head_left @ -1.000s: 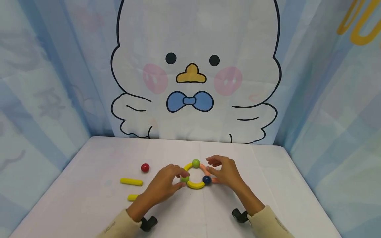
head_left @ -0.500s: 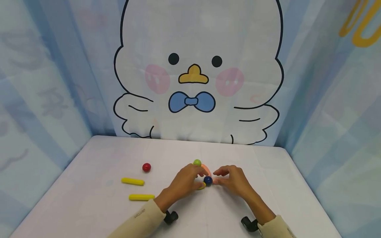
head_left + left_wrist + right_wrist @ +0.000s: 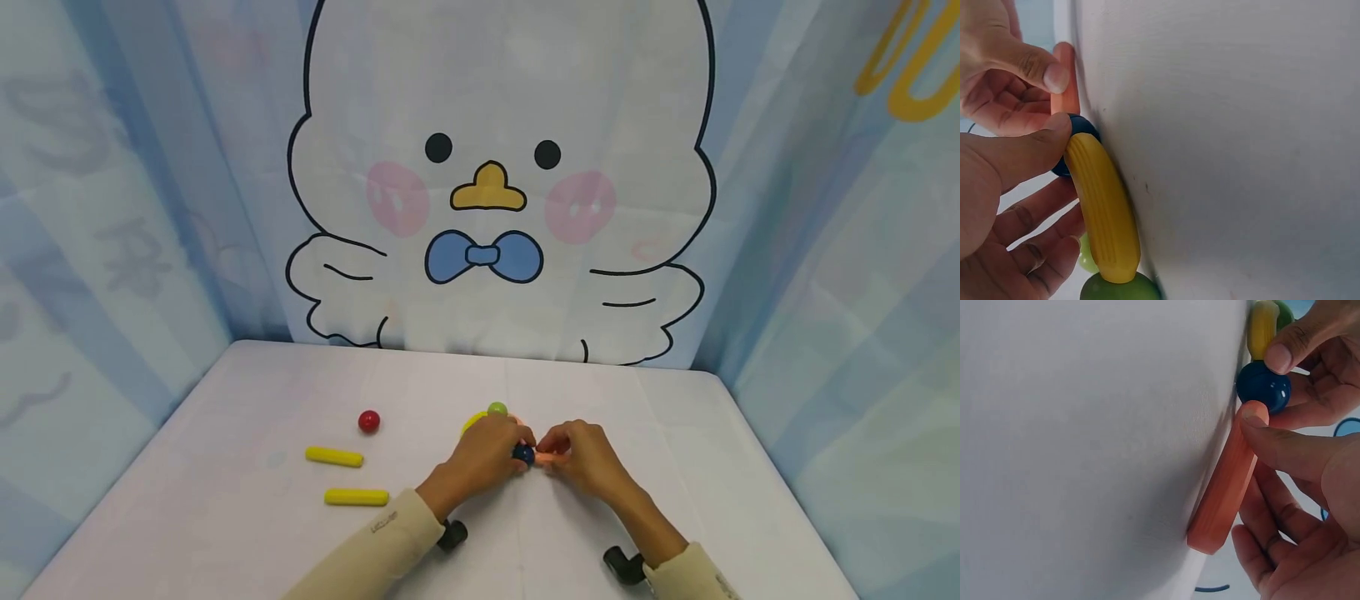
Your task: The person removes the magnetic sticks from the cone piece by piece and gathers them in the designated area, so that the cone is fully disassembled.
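Note:
My left hand [image 3: 483, 458] pinches a dark blue ball [image 3: 1264, 385] between thumb and fingers. Into that ball runs a curved yellow rod [image 3: 1105, 206], whose other end meets a green ball [image 3: 1119, 289] in the left wrist view. My right hand [image 3: 588, 460] pinches a straight orange rod [image 3: 1225, 484] near the end that touches the blue ball, and its far end sticks out free. Behind the left hand, a lime green ball [image 3: 497, 409] marks the far side of the ring of rods and balls. The left hand covers most of this ring in the head view.
A red ball [image 3: 368, 422] and two yellow rods [image 3: 334, 457] lie apart on the left of the white table [image 3: 225, 533]. Behind the table's back edge hangs a curtain [image 3: 637, 317] with a cartoon bird.
My left hand has moved right, from the ring's left side onto the blue ball. My right hand has come down and now pinches the orange rod against that ball.

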Motion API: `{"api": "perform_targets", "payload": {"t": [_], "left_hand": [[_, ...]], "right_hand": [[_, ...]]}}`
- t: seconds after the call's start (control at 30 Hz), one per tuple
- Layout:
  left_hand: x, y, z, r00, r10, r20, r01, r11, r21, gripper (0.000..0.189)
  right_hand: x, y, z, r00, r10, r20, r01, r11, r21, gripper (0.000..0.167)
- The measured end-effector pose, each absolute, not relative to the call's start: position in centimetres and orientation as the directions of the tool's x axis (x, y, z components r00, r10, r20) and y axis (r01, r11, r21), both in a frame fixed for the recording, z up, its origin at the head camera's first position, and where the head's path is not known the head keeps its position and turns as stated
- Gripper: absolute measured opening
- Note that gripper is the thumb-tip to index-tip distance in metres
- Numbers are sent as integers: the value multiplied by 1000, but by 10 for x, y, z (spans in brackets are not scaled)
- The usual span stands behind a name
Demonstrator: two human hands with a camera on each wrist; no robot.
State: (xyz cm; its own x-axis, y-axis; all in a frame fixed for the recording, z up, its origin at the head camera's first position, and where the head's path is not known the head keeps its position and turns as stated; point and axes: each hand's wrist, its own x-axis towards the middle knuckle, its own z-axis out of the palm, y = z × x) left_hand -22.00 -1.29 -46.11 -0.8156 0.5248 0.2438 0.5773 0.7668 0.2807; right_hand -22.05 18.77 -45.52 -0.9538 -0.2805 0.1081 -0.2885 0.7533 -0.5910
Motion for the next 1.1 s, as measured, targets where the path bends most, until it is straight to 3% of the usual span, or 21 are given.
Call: {"api": "perform_targets", "payload": {"t": [0.27,0.73,1.1], "left_hand": [[-223,-13,-465,-814,521,255,578,766,281,32],[-222,-13,-464,-829,514,220,558,784,270,33],[-221,-10,-462,-844,504,184,537,803,259,35]], "right_hand": [[-222,192,-453,-905,-405,132,-404,718,-567,23],[-227,204,-448,-868,-493,57,-437,706,-557,19],[-234,237,-445,-912,-399,97,-388,758,-525,12]]}}
